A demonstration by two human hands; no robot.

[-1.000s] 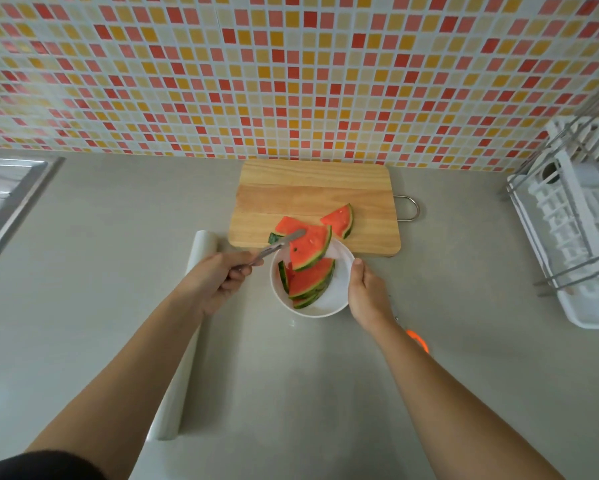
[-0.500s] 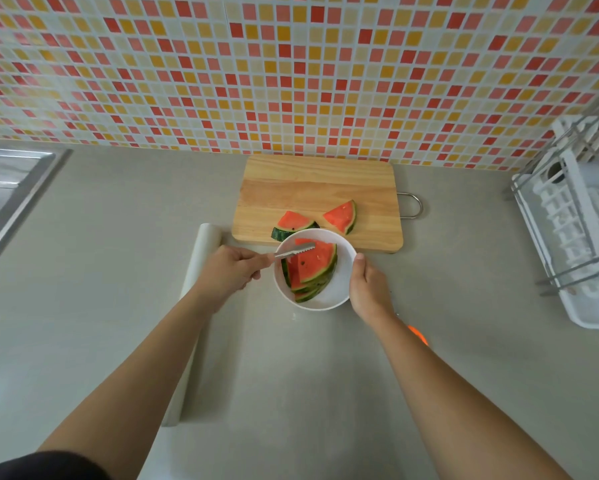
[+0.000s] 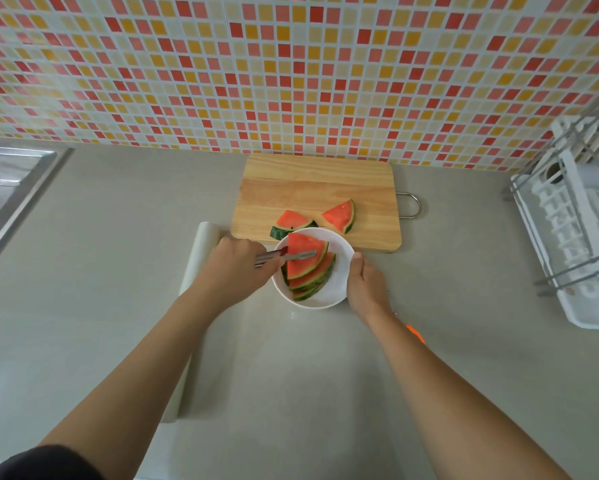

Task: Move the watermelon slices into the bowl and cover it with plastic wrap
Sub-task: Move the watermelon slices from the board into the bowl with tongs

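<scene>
A: Where is the grip at this moment?

B: The left hand [image 3: 237, 268] is closed around a pair of metal tongs [image 3: 286, 257]. The tips of the tongs lie across the top slice [image 3: 303, 259] in the white bowl [image 3: 339, 278]. I cannot tell if the tips pinch that slice or only rest on it.

A: And the right hand?

B: The right hand [image 3: 365, 289] holds the bowl at its right rim, thumb on the edge. It has nothing else in it, so I judge that it only keeps the bowl steady.

A: How many slices are not yet in the bowl?

B: Two lie on the wooden cutting board [image 3: 312, 188]. Both are beyond the tong tips, away from the person. The nearer slice [image 3: 293, 220] is almost straight ahead of the tips, just past the far rim of the bowl, and the rim hides part of its rind. The farther slice [image 3: 339, 215] is ahead and to the right of the tips.

A: How do they lie?

B: The nearer one has its rind toward the bowl and its point away. The other one has its rind to the right and its point to the left, toward the tongs.

A: So which comes next?

B: I think the nearer one, because the tongs need only a short reach forward over the rim. The roll of plastic wrap [image 3: 190, 306] waits under the left forearm, behind the grip, so the covering step is not yet begun.
</scene>
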